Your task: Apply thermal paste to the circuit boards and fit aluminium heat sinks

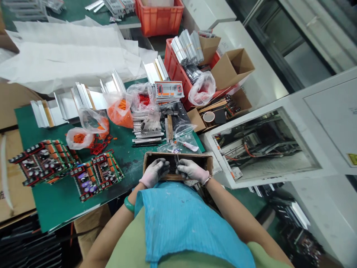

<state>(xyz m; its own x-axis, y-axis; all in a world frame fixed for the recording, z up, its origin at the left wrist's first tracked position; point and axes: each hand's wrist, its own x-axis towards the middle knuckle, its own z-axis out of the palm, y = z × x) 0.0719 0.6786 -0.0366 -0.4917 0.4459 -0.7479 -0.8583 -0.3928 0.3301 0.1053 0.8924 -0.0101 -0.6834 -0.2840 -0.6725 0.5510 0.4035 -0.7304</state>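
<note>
Just below centre, towards six o'clock: an open oblong box (211, 163) with a scuffed brown rim and a dark hollow; its contents are too dim to tell.
Metal in the middle: thin metal pieces (176, 159), slender and greyish, bunched over the box.
Green bench (52, 208): smooth, flat top, spreading towards eight and nine o'clock.
Circuit boards (102, 173): rectangular, grouped between eight and nine o'clock, crowded with blocky red, black and orange parts.
Plastic bags (120, 111): thin, crumpled, translucent, from nine to ten o'clock, filled with small orange or red pieces.
Silvery profiles (83, 96): straight-edged, ribbed, beyond the bags near ten o'clock.
Hammer (169, 126): wooden handle, dark head, between eleven and twelve o'clock from the box, beside flat metal strips (147, 134) with a crumpled grey glove (152, 123) on top.
Red crate (178, 72): rigid plastic, between twelve and one o'clock, holding silvery bundles.
Left hand (156, 172): gloved in white with greyed fingertips, at the box's nine o'clock end, fingers curled nearly closed; cannot tell whether they hold anything.
Right hand (192, 170): gloved likewise, at the box's three o'clock side, thumb and fingers pinched narrow on the thin metal pieces.
</note>
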